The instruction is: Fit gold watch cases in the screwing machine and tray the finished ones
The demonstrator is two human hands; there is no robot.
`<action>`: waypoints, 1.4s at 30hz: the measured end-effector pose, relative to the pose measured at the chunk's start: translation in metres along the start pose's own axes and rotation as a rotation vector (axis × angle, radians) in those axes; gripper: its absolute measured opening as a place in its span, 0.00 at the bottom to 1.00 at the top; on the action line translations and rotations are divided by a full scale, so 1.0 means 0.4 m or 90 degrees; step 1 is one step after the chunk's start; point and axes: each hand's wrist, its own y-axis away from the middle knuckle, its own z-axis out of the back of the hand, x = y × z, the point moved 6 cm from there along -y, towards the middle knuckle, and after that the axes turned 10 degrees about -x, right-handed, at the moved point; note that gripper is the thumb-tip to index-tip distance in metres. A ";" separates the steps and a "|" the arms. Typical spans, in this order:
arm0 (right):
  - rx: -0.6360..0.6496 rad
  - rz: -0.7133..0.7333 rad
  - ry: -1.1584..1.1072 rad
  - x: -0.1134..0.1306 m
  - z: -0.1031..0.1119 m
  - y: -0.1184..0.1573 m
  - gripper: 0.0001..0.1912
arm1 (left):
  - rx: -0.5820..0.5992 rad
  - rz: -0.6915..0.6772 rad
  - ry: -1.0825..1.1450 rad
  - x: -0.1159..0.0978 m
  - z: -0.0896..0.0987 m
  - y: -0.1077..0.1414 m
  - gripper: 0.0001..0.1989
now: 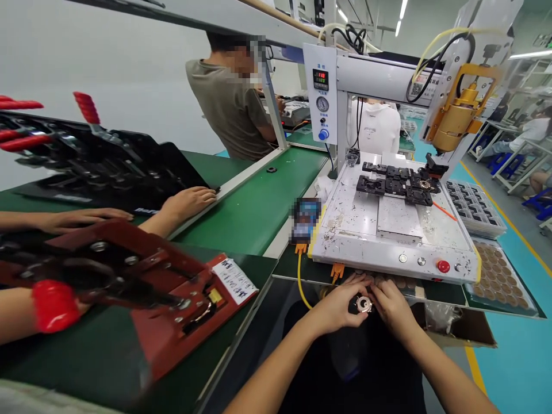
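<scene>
Low in front of my body, my left hand pinches a small round metallic watch-case-like part between thumb and fingers. My right hand is beside it, its curled fingers close to the part's right side; what they hold, if anything, is hidden. Just beyond both hands stands a white press machine with a red button on its front. A black fixture lies on the machine's bed, with a round part at its right end, below a gold-coloured press head.
A red clamp tool and another person's hands are at the left. A green conveyor runs beside the machine. A phone with a yellow cable lies near it. Trays of round parts sit at the right.
</scene>
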 end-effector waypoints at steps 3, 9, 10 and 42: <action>-0.012 0.028 -0.021 -0.003 -0.008 0.027 0.15 | 0.007 0.005 -0.003 -0.009 0.010 -0.007 0.16; -0.050 -0.005 -0.091 0.022 0.028 0.073 0.13 | -0.015 0.015 -0.014 -0.015 0.016 -0.004 0.16; -0.068 -0.036 -0.096 0.024 0.047 0.074 0.12 | -0.027 0.015 -0.017 -0.016 0.013 -0.003 0.16; -0.043 -0.674 -0.473 0.085 0.220 -0.008 0.22 | -0.237 0.404 0.776 -0.196 -0.022 0.135 0.29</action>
